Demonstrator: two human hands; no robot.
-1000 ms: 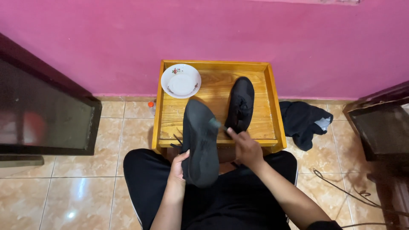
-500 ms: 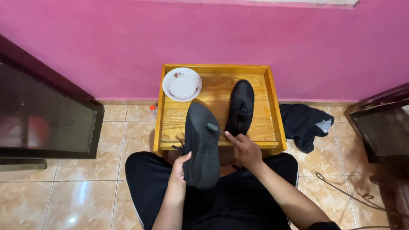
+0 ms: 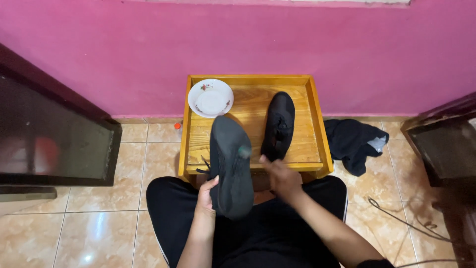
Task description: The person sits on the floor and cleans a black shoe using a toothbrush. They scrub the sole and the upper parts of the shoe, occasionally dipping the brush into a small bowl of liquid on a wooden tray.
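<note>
I count two black shoes, one sole-up gripped by my left hand, one on the tray, one plate, while my right hand, fingers loosely curled and empty, has slid toward the sole.

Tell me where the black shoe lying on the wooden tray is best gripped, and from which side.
Probably the heel end of the black shoe on the tray, taken from the near, open side. It lies upright, sole down, heel toward the person and close to the right hand, with the tray's raised rim alongside it.

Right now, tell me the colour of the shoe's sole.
Black, on the shoe; head view.
</note>
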